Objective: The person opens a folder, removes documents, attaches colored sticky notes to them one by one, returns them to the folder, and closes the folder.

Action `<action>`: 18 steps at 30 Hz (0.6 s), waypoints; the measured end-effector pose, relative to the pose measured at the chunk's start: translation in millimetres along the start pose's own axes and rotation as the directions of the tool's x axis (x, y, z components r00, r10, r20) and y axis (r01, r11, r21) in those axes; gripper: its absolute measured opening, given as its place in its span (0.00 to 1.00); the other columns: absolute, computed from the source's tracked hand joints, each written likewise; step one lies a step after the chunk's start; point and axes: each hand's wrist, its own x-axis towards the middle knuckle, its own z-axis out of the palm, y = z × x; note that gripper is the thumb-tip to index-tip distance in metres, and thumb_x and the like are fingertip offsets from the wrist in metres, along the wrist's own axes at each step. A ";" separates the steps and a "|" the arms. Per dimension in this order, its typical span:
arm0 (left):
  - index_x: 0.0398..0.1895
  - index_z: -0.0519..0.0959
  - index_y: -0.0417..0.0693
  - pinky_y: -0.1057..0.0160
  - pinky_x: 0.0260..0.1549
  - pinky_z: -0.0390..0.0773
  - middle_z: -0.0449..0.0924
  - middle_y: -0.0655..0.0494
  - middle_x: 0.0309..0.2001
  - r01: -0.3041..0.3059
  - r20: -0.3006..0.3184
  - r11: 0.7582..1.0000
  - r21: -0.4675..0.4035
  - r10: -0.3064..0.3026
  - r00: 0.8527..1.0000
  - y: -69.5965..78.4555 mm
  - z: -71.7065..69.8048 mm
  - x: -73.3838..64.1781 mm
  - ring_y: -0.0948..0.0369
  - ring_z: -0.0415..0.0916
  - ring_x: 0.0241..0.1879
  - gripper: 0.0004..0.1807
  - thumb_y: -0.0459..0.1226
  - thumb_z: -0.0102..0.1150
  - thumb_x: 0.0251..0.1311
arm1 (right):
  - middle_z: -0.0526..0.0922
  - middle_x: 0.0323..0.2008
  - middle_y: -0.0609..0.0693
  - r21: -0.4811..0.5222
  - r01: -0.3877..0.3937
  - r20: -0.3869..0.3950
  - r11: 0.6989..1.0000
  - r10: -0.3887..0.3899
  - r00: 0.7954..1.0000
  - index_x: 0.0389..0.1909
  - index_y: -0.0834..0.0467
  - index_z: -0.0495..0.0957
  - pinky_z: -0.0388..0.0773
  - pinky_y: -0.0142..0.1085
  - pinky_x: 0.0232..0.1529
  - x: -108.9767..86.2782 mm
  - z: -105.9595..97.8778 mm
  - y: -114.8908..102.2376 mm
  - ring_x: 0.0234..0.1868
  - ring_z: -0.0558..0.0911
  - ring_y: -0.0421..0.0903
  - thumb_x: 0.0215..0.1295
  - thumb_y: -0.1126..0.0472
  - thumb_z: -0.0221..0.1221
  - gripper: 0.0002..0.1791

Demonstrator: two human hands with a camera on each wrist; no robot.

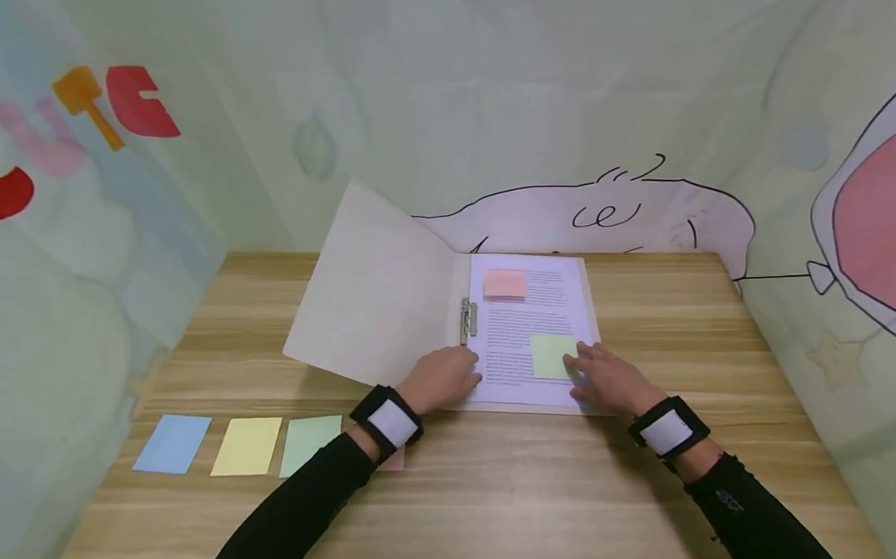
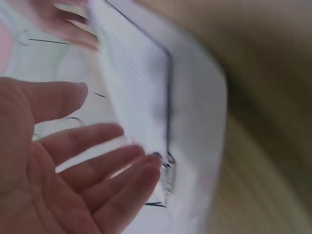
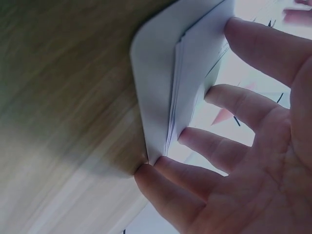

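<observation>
An open folder [image 1: 381, 291] lies on the table, its pale cover tilted up on the left. On its right side is a stack of printed sheets [image 1: 507, 352] beside a metal clip [image 1: 468, 319]. A pink sticky note [image 1: 504, 284] sits near the top of the page, a light green sticky note [image 1: 551, 357] lower right. My left hand [image 1: 439, 378] is at the sheets' lower left edge, below the clip, its fingers loosely bent. Spread fingers of my right hand [image 3: 258, 146] touch the right edge of the sheets and folder, fingertips at the green note's corner.
Left of the folder, a row of sticky notes lies on the wooden table [image 1: 503, 502]: blue [image 1: 171, 444], yellow [image 1: 247, 447], green [image 1: 310, 444] and a pink one [image 1: 393, 461] mostly behind my left forearm. A printed cloth backdrop [image 1: 485, 103] surrounds the table's back and sides.
</observation>
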 end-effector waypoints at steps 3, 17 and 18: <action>0.48 0.80 0.40 0.57 0.43 0.76 0.81 0.49 0.46 -0.047 0.015 0.988 -0.145 0.050 0.999 0.4 -2.9 -29.8 0.57 0.77 0.45 0.15 0.40 0.53 0.66 | 0.66 0.62 0.70 -0.009 0.008 0.000 1.000 -0.008 1.000 0.61 0.67 0.70 0.57 0.55 0.63 1.6 1.0 -1.4 0.65 0.63 0.64 0.60 0.56 0.64 0.30; 0.25 0.82 0.44 0.68 0.17 0.67 0.76 0.57 0.22 0.106 0.150 0.851 -0.515 -0.033 0.988 -70.5 -21.1 -121.1 0.66 0.66 0.19 0.25 0.51 0.46 0.69 | 0.65 0.62 0.70 -0.050 -0.006 0.015 0.999 0.006 1.000 0.61 0.66 0.70 0.60 0.56 0.61 2.4 1.0 -0.6 0.64 0.63 0.64 0.60 0.56 0.63 0.31; 0.26 0.82 0.43 0.68 0.17 0.67 0.76 0.56 0.22 0.129 0.146 0.851 -0.509 -0.062 0.987 -75.6 -20.9 -122.9 0.65 0.66 0.19 0.25 0.51 0.47 0.68 | 0.65 0.62 0.70 -0.052 -0.006 0.015 0.999 0.007 1.000 0.61 0.66 0.70 0.60 0.55 0.61 2.2 1.3 -0.2 0.64 0.63 0.64 0.60 0.56 0.63 0.31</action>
